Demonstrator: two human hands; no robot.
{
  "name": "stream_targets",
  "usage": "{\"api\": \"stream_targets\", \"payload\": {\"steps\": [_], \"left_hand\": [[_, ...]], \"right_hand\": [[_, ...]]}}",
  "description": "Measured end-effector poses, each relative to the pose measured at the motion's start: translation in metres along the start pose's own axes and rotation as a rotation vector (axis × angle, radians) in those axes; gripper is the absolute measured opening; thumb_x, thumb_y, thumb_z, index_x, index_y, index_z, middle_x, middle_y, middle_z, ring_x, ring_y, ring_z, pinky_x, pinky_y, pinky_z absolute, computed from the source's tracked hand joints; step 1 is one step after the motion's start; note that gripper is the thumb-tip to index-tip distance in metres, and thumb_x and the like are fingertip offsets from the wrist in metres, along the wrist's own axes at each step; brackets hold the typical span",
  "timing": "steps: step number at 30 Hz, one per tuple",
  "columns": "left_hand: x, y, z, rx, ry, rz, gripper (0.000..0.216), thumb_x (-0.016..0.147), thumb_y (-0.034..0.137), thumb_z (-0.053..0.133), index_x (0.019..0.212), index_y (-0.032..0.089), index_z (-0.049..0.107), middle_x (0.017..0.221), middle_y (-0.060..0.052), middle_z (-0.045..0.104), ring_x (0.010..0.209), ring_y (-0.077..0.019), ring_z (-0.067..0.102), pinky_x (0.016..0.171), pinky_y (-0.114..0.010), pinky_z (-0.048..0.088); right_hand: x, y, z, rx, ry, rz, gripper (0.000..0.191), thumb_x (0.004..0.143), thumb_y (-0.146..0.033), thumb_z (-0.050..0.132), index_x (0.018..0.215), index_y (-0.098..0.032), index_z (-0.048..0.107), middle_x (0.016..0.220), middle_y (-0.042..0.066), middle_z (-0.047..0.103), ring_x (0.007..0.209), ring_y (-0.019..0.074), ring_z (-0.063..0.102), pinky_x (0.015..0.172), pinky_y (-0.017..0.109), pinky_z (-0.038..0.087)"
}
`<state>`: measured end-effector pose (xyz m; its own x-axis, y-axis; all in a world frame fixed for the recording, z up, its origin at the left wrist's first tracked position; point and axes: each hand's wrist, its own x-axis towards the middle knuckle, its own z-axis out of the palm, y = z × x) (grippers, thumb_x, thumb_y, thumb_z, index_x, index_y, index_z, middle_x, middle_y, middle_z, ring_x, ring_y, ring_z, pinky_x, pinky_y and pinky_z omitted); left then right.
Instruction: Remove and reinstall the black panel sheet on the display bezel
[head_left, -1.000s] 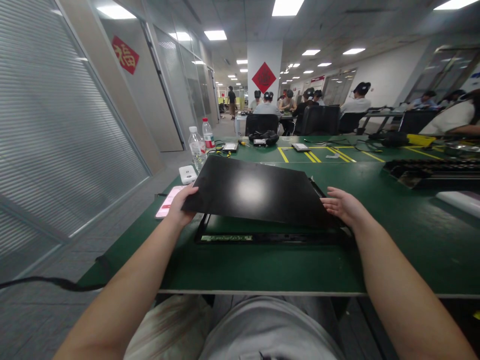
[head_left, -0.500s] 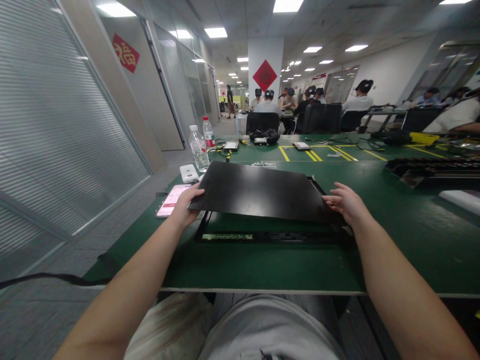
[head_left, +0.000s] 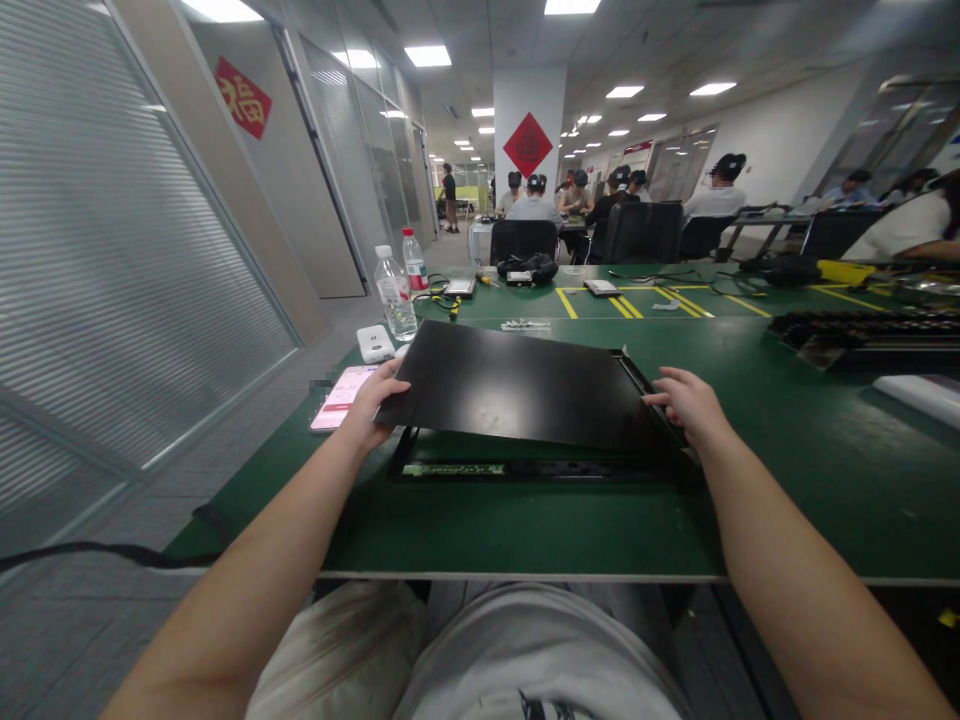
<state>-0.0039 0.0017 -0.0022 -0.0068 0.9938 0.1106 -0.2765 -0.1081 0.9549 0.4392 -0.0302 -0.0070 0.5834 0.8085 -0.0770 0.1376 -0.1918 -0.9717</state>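
A thin black flat panel (head_left: 510, 385), like a screen sheet, slants over a black rectangular frame (head_left: 570, 470) on the table, its left side raised. At the panel's left edge my left hand (head_left: 375, 405) is closed, thumb on top and fingers underneath. The panel's right side sits low within the frame. My right hand (head_left: 694, 408) is beside that side, fingers loosely bent and apart, their tips at the edge; whether they touch panel or frame is unclear. A green circuit strip (head_left: 454, 469) shows along the frame's near left side.
Left of the panel are a phone (head_left: 341, 400), a white box-shaped device (head_left: 375, 344) and a water bottle (head_left: 395, 295). Small metal pieces (head_left: 525, 325) lie behind it. Dark long parts (head_left: 847, 335) occupy the right. Hard drives (head_left: 602, 288) rest farther back on the green table (head_left: 525, 540).
My right hand's fingers have curled slightly more at the panel's right edge. The panel has barely shifted, and my left hand keeps its grip.
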Motion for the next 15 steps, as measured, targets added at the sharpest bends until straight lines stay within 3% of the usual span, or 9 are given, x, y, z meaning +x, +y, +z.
{"api": "stream_targets", "payload": {"steps": [6, 15], "left_hand": [[-0.0028, 0.0013, 0.0028, -0.020, -0.013, 0.003, 0.049, 0.055, 0.018, 0.076, 0.104, 0.017, 0.072, 0.087, -0.001, 0.076, 0.069, -0.0165, 0.065, 0.061, -0.024, 0.051], [-0.0046, 0.0011, 0.0062, 0.002, -0.012, -0.064, 0.050, 0.054, 0.018, 0.078, 0.104, 0.016, 0.072, 0.086, -0.002, 0.075, 0.071, -0.0173, 0.066, 0.063, -0.025, 0.052]], "right_hand": [[-0.0007, -0.0026, -0.0007, -0.053, 0.021, 0.019, 0.053, 0.087, -0.017, 0.061, 0.139, -0.009, 0.062, 0.061, 0.005, 0.067, 0.038, 0.0083, 0.040, 0.038, 0.017, 0.027], [-0.0009, -0.0030, -0.0054, -0.125, 0.055, -0.013, 0.035, 0.080, -0.017, 0.062, 0.115, -0.014, 0.068, 0.063, 0.004, 0.068, 0.046, 0.0111, 0.048, 0.043, 0.020, 0.033]]}}
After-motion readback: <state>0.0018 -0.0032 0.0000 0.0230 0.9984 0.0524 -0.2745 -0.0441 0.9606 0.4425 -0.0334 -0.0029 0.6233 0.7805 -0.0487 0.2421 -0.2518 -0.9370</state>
